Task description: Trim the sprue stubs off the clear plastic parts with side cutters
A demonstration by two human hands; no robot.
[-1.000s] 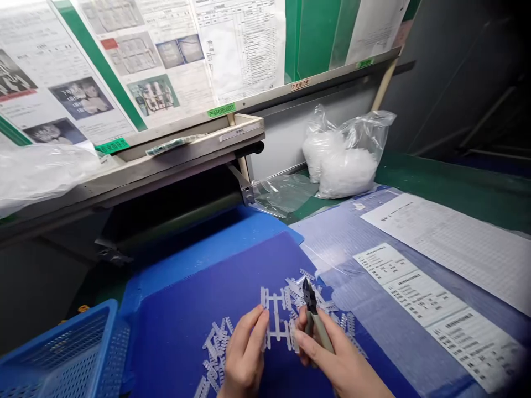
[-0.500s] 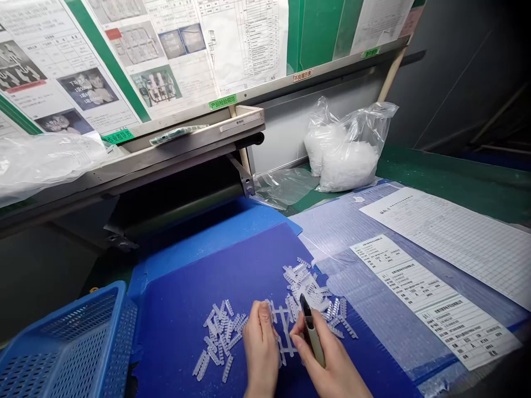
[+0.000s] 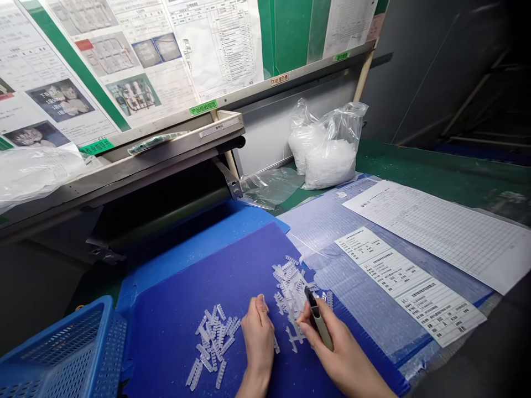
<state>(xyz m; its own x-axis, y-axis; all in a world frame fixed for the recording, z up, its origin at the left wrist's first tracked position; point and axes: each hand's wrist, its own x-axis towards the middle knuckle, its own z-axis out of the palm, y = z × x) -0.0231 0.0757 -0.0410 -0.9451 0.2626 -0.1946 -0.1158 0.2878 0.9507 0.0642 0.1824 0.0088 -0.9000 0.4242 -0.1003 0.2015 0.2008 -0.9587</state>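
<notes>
My right hand (image 3: 336, 348) grips a pair of small cutters (image 3: 317, 318) with a pale handle and dark jaws pointing up and away. Its fingers also touch a white plastic runner frame (image 3: 295, 334) lying on the dark blue mat (image 3: 174, 309). My left hand (image 3: 258, 337) rests palm down on the mat beside that frame, fingers together, with a small white piece at its right edge. A heap of small white plastic parts (image 3: 213, 340) lies left of my left hand. A second heap (image 3: 290, 279) sits just beyond the cutters.
A blue mesh basket (image 3: 62, 354) stands at the lower left. Printed sheets (image 3: 409, 287) lie under clear film to the right. Two clear bags of white parts (image 3: 326, 152) stand at the back. A metal shelf (image 3: 136, 160) and an instruction board (image 3: 124, 61) rise behind.
The runner frame went from held up between both hands to lying on the mat. My left hand dropped flat beside it. The view shifted right.
</notes>
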